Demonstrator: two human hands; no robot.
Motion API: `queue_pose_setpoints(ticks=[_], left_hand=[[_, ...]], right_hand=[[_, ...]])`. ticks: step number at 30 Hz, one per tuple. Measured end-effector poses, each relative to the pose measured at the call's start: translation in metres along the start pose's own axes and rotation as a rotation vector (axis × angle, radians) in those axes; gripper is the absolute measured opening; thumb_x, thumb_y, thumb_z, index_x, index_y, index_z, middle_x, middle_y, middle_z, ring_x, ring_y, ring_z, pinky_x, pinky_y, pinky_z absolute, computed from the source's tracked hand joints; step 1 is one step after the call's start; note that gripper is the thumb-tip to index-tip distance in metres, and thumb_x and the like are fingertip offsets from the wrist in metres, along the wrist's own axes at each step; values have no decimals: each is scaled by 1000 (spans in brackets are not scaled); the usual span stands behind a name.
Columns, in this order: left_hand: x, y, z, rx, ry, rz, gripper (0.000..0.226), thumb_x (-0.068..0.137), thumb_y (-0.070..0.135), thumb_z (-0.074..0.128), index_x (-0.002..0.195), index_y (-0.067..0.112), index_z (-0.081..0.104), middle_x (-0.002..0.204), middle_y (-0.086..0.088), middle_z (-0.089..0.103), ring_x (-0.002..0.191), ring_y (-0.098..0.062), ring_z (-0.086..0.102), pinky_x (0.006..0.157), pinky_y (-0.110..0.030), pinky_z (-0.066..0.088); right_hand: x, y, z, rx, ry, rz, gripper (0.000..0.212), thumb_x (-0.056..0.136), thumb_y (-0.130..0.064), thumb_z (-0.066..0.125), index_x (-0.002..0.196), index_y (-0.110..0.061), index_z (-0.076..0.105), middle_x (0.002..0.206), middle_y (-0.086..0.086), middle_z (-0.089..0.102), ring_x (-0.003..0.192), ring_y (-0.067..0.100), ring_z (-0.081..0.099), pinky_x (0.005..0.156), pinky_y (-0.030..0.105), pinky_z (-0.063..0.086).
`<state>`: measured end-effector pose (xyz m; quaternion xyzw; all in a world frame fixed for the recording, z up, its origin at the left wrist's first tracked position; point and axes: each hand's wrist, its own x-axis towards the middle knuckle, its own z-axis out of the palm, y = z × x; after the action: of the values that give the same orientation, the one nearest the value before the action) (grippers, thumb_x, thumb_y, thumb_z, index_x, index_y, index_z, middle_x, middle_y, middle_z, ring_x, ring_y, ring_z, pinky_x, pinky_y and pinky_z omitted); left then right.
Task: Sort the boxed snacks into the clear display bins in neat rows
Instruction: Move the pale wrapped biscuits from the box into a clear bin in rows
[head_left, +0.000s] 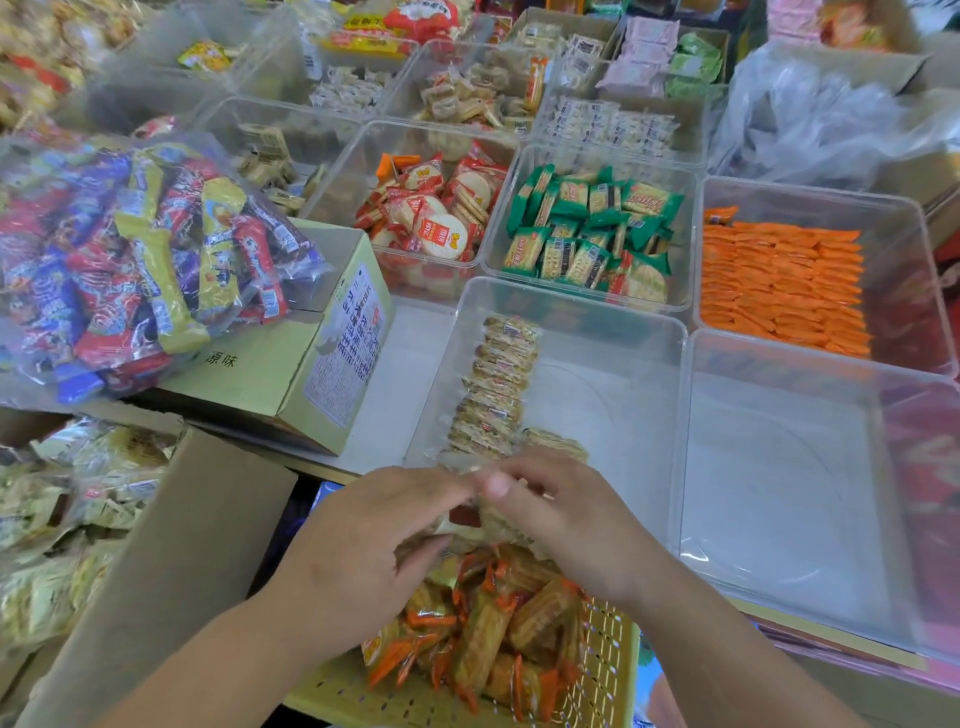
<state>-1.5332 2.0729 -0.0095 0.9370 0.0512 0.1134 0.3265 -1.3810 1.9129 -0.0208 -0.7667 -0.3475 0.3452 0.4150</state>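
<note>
Clear plastic bins cover the desk; left hand and right hand together pinch orange-ended wrapped snack packets above a yellow perforated basket.

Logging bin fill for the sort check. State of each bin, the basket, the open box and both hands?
Near clear bin: one row along left wall, rest bare.
Right clear bin: empty.
Orange-pack bin: neat rows, right strip bare.
Green-pack bin: loosely piled.
Yellow basket: heaped packs.
Cardboard box: open.
Left hand: gripping packs.
Right hand: gripping packs.
</note>
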Motion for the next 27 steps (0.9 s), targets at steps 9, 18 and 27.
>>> queue_pose_setpoints(ticks=[9, 18, 27], left_hand=[[15, -2, 5, -267, 155, -540, 74, 80, 23, 86, 122, 72, 51, 112, 31, 63, 105, 10, 60, 79, -5, 47], [9, -20, 8, -1121, 345, -1155, 41, 73, 9, 76, 113, -1, 73, 98, -21, 77, 65, -27, 71, 61, -42, 58], [6, -17, 2, -939, 425, -968, 39, 76, -8, 76, 108, 15, 72, 106, -12, 75, 89, -21, 70, 84, -40, 57]], right_hand=[[48, 34, -55, -125, 251, 103, 16, 82, -28, 76, 91, -38, 67, 81, -18, 69, 70, 2, 62, 58, 21, 47], [112, 128, -45, -531, 267, 347, 19, 88, -8, 55, 98, -24, 53, 94, 7, 67, 78, 28, 56, 61, 30, 41], [114, 146, -30, -383, -153, 352, 41, 105, -32, 40, 146, -28, 39, 138, 7, 56, 111, 27, 57, 85, 32, 40]])
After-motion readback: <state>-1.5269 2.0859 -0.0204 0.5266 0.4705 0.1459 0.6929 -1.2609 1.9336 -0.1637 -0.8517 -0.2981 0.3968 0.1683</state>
